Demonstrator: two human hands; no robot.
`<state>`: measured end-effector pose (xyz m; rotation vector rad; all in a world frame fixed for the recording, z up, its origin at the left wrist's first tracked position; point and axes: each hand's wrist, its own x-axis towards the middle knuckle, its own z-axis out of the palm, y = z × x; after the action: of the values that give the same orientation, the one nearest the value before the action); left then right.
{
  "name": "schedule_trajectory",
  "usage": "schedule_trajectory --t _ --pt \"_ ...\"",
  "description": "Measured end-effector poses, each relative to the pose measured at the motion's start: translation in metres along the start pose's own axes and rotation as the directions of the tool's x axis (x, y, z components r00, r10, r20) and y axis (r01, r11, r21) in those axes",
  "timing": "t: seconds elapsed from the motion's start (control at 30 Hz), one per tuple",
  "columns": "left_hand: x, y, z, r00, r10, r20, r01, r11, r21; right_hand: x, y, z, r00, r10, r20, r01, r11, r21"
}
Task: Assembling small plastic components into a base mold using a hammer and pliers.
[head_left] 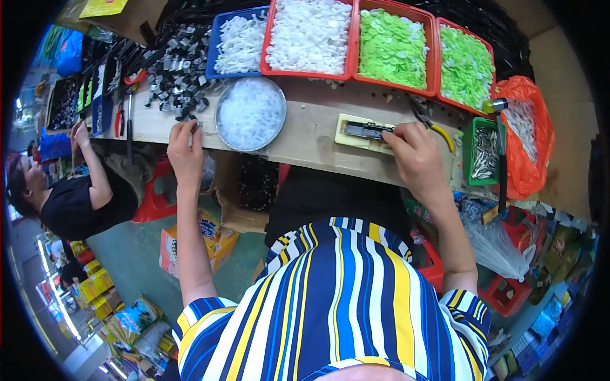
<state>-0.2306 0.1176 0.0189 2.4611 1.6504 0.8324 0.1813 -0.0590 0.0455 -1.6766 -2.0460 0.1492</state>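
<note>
My left hand (185,150) is pinched at the near edge of a heap of small black and grey parts (181,60), with what looks like a small black part at its fingertips. On the table in front of me lies a cream-coloured block fixture (346,138) with a long dark grey piece (368,130) set in it. My right hand (416,157) grips the right end of that piece between thumb and fingers. Between my hands, nearer the left one, stands a round metal bowl (218,120) of small clear-white plastic parts.
Along the back stand a blue tray (208,66) and red trays (351,71) of white and green parts. Pliers (440,130), a green basket (469,155) of metal pins and an orange bag (540,162) are at right. Another person (82,190) works at far left.
</note>
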Motion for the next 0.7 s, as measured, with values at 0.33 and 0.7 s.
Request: schedule_trajectory --t 0.33,0.7 --pt "0.010 0.000 -0.003 0.992 0.007 0.123 -0.005 1.000 -0.013 0.003 -0.016 -0.005 0.991 -0.036 0.125 0.061 0.978 -0.198" --pt "0.004 0.028 -0.033 0.997 -0.036 0.071 0.046 0.988 -0.147 0.008 -0.018 -0.010 0.963 -0.119 0.241 0.192 0.932 -0.309"
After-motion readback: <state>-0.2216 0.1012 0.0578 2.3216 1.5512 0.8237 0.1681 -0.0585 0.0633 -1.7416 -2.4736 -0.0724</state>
